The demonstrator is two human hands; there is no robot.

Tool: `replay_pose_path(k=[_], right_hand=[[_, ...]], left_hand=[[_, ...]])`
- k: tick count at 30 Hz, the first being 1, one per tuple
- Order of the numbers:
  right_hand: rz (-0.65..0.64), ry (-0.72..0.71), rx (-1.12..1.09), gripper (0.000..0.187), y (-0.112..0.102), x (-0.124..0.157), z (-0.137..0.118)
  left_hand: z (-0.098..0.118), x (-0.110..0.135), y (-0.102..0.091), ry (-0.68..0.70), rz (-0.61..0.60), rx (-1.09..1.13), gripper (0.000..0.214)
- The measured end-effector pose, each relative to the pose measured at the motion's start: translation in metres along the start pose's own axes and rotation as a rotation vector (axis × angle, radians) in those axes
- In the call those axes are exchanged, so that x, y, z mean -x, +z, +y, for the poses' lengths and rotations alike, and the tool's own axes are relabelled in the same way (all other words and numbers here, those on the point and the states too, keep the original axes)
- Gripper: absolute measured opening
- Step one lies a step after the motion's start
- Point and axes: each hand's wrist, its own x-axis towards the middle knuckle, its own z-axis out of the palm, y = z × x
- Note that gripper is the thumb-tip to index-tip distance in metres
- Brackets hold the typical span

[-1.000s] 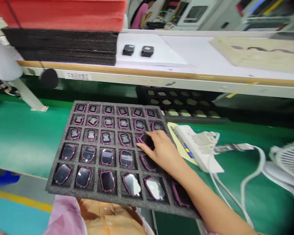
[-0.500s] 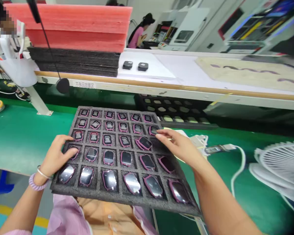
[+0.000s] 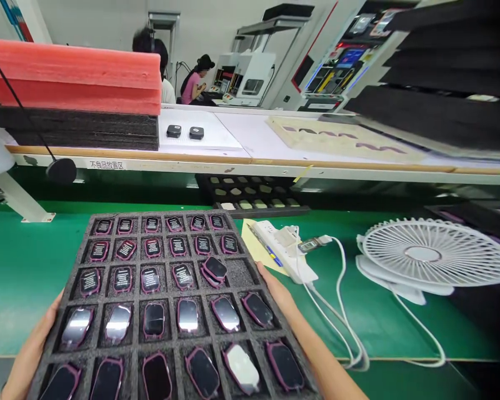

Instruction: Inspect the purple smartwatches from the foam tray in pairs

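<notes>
A dark grey foam tray (image 3: 239, 273) is held between my two hands, tilted toward me. Its compartments contain rows of purple-framed smartwatch bodies (image 3: 154, 320). Those in the far rows show white text on their screens, while the nearer screens are dark or reflective. One compartment at the right of the third row holds no watch; beside it, two watch bodies (image 3: 214, 269) lie stacked. My left hand (image 3: 37, 339) grips the tray's left edge, its fingertips partly hidden. Along the right edge, my right hand (image 3: 279, 291) grips the tray, with most fingers hidden underneath or behind it.
On the green bench are a white power strip (image 3: 283, 250) with cables, a pen on yellow paper, and a white fan (image 3: 420, 253). The shelf holds pink foam (image 3: 75, 80), two small black devices and a black foam stack (image 3: 454, 94). Another tray (image 3: 254, 194) sits beneath. People work behind.
My hands have moved from over the watches to the tray's side edges. The tray appears lower and nearer to me. The view has turned to the right.
</notes>
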Motion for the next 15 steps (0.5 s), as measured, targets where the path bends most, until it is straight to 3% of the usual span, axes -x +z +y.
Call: replay_pose_path(k=[3,6,9,15], right_hand=[[0.017,0.005,0.014,0.043,-0.003,-0.032,0.003],[0.033,0.027,0.117,0.044,-0.003,-0.090,0.010],[-0.030,0.069,0.237,0.041,-0.001,-0.141,0.018],[-0.179,0.082,0.373,0.028,0.010,-0.188,0.021]], left_hand=[[0.002,0.003,-0.004,0.047,0.042,-0.023,0.089],[0.010,0.003,0.002,0.086,0.044,-0.005,0.096],[0.012,0.004,0.006,0.113,0.045,0.020,0.099],[0.003,0.002,0.006,0.095,0.042,0.098,0.097]])
